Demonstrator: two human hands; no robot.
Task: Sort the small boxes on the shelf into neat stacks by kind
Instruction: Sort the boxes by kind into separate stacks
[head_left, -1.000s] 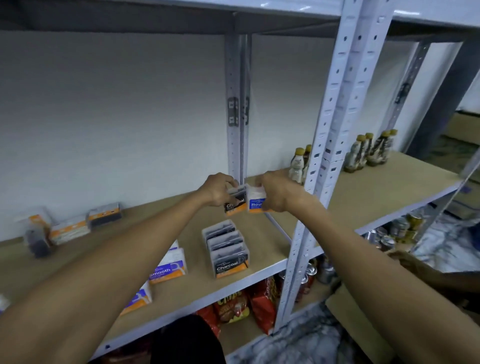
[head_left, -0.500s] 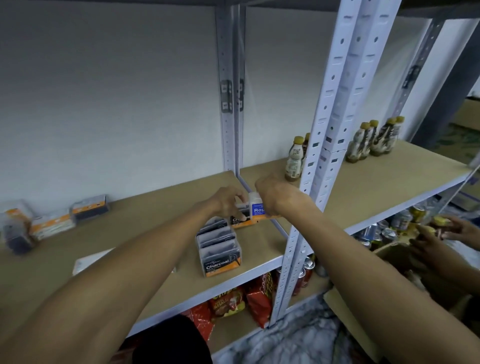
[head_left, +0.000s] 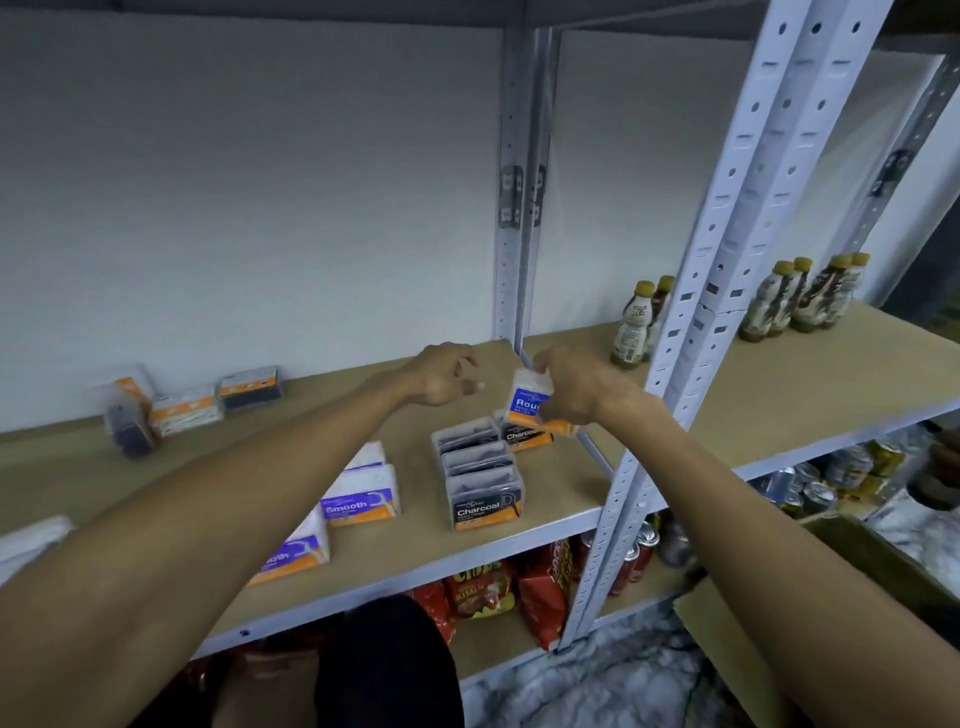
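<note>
A: Where are we in the sorting?

B: Our right hand (head_left: 576, 395) is clenched round a blue-labelled Round box (head_left: 527, 397), lifted clear of the shelf (head_left: 415, 564), just above a lone Charcoal box (head_left: 524, 436) lying at the back right.

A: And our left hand (head_left: 447, 379)?

B: Released, fingers loose, hovering just beside the Round box and touching nothing.

A: So which step is this?

B: We judge we are pulling the Round box away from the Charcoal kind. The Charcoal stack (head_left: 480, 480) stands in a row near the front edge; two Smooth boxes (head_left: 361, 501) lie to its left, and a few mixed boxes (head_left: 187, 410) sit well apart by the wall.

A: Next move?

B: Probably we need a bare patch of shelf for the Round box, then our free left hand should bring the lone Charcoal box to its row.
</note>
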